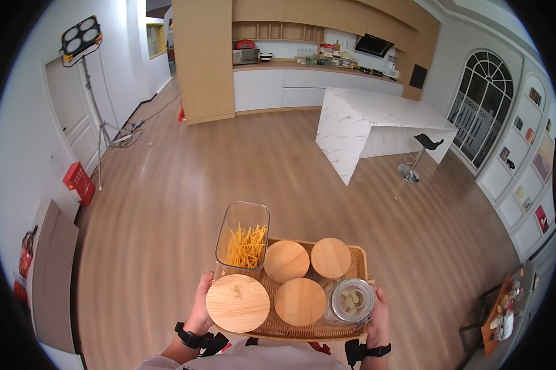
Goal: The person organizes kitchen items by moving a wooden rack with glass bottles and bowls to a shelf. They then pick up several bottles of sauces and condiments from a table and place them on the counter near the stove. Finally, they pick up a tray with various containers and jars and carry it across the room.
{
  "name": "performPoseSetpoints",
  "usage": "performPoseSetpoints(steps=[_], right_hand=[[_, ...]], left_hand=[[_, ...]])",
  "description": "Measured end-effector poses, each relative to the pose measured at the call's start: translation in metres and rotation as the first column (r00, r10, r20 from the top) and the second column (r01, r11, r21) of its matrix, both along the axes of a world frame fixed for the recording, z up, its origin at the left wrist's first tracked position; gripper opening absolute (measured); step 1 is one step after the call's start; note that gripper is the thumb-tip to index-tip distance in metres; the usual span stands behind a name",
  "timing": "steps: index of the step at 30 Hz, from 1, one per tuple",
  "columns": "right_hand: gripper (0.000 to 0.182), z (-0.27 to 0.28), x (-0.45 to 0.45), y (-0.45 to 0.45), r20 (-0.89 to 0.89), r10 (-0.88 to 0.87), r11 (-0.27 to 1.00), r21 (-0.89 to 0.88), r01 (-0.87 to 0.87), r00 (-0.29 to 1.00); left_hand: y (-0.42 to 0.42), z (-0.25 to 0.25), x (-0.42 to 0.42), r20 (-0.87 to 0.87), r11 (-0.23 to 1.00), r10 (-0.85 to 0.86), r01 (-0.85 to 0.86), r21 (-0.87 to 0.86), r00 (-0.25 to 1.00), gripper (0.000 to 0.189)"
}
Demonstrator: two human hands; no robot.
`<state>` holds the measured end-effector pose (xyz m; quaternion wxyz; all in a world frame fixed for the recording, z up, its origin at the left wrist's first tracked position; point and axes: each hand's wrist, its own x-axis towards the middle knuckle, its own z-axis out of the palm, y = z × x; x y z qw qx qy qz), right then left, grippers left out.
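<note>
A woven wicker tray (296, 334) is held level in front of my body. My left hand (203, 298) grips its left end and my right hand (379, 311) its right end; the fingers of both are partly hidden by the tray and jars. At the tray's back left stands an open clear container (243, 236) with yellow pasta sticks. Round wooden lids cover several jars: a large one (237, 303) at front left, one (300, 302) at front middle, and two (286, 261) (330, 258) behind. A clip-top glass jar (352, 300) with pale pieces inside sits at front right.
A marble-patterned island (389, 108) and a black bar stool (428, 141) stand ahead to the right, before a kitchen counter (278, 64). At left are a light stand (93, 97) with floor cables, a red box (79, 184) and a grey cabinet (53, 277). A wooden table (493, 323) is at lower right.
</note>
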<state>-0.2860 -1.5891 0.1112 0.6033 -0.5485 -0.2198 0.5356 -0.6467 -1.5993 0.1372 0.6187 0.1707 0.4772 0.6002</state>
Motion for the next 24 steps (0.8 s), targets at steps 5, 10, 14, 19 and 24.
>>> performPoseSetpoints(steps=[5, 10, 14, 19, 24], right_hand=[[0.015, -0.014, 0.005, 0.146, 0.031, 0.054, 0.998, 0.011, -0.055, 0.998], [0.018, -0.008, 0.005, 0.304, 0.059, 0.195, 0.981, -0.003, -0.195, 0.979], [0.018, -0.011, -0.01, 0.417, 0.04, 0.268, 0.963, -0.011, -0.268, 0.962], [0.019, -0.019, -0.027, 0.559, 0.046, 0.345, 0.937, 0.035, -0.347, 0.938], [0.019, -0.022, -0.023, 0.69, 0.062, 0.274, 0.961, 0.016, -0.276, 0.96]], left_hand=[[0.128, -0.013, 0.006, 0.024, 0.999, 0.036, -0.036, -0.035, 0.999, 0.028], [0.247, -0.004, 0.005, 0.16, 0.986, 0.167, -0.162, -0.042, 0.973, 0.024], [0.331, 0.013, -0.003, 0.15, 0.975, 0.222, -0.213, -0.069, 0.964, 0.019], [0.451, -0.028, -0.025, -0.105, 0.958, 0.286, -0.285, 0.028, 0.953, 0.017], [0.602, 0.002, -0.017, 0.111, 0.969, 0.246, -0.241, -0.054, 0.963, 0.023]])
